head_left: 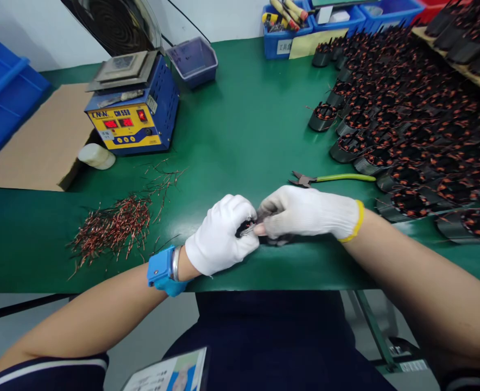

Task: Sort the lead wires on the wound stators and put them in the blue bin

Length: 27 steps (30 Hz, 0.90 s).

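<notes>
Close to the table's front edge, my left hand point(223, 236), in a white glove, is closed round a small dark piece with bits of reddish wire. It looks like a motor stator point(246, 227), though the fingers cover most of it. From the other side my right hand point(301, 213), its glove greyed at the fingers and the thumb tip bare, presses its fingers together at the same piece. Whether it pinches a single wire there cannot be made out. Just beyond the right hand lie side cutters point(338, 177) with green handles.
Many copper-wound stators point(358, 119) crowd the right side. Cut wire ends point(115, 228) lie heaped on the left. Behind them stand a blue and yellow heating unit point(132, 119) and a white round container point(96, 156). Blue bins point(283, 46) and a purple bin point(195, 62) line the back.
</notes>
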Each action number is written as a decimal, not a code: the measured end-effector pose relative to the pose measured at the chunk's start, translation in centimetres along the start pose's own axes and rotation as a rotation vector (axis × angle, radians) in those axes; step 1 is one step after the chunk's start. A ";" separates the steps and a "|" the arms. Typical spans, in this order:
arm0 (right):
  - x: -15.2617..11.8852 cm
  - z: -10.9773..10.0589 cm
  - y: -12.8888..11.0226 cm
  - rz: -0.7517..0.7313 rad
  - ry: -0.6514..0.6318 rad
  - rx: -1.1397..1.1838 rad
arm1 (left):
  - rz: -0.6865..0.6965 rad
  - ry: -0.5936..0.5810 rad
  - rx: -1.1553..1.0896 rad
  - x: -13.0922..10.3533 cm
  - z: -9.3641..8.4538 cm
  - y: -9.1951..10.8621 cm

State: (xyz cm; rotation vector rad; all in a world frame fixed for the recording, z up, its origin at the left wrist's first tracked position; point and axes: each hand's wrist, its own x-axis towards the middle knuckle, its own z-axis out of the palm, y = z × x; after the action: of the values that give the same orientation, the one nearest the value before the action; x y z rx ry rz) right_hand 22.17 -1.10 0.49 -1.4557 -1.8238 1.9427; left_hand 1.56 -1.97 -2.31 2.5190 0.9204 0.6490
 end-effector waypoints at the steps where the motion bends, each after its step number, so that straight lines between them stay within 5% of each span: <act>1: 0.4 0.4 0.0 0.012 -0.042 0.059 | -0.008 0.000 0.004 0.0 0.0 0.0; 11: 0.5 2.0 -0.3 0.044 0.089 0.117 | -0.131 0.016 -0.126 -0.1 -0.5 0.7; 15: 0.4 2.7 0.1 0.003 0.202 0.020 | -0.249 -0.023 -0.452 -0.6 -1.3 -0.6; 20: -0.4 2.5 0.7 -0.182 0.272 0.034 | -0.470 0.213 -0.871 -0.3 -2.7 -1.9; 22: -0.9 2.4 0.6 -0.238 0.293 0.101 | -0.598 0.097 -0.999 0.0 -3.3 -1.5; 25: -1.4 2.3 0.3 -0.271 0.292 0.173 | -0.766 -0.266 -1.166 0.1 -4.0 -0.3; 27: -1.5 2.4 0.2 -0.260 0.272 0.223 | -0.795 -0.344 -1.226 0.1 -4.2 0.4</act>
State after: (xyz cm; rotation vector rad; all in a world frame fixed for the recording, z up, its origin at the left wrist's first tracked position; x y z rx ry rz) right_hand 21.48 -3.79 0.76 -1.2693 -1.5363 1.6694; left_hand -0.47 -1.42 1.38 1.0124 0.8776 0.3085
